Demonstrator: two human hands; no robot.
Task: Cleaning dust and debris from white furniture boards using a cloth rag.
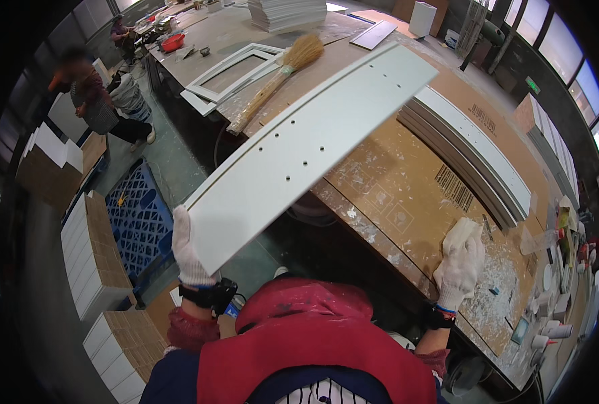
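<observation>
My left hand [190,252], in a white knit glove, grips the near end of a long white panel [245,192] with several small drilled holes. The panel is held up at a slant, its far end reaching over the workbench. My right hand [460,266], gloved too, rests low over the cardboard-covered bench top [380,195] with its fingers curled. Something pale shows at those fingers, but I cannot make out what it is. Beyond the right hand lies a stack of similar white panels [471,141], the top one also drilled.
A straw broom [303,54] and white frames [212,81] lie on the far bench. Bottles and small tools crowd the right edge near a bottle [556,330]. White flakes litter the cardboard. On the left are a blue pallet [138,215], stacked boards [94,256] and a person [97,101].
</observation>
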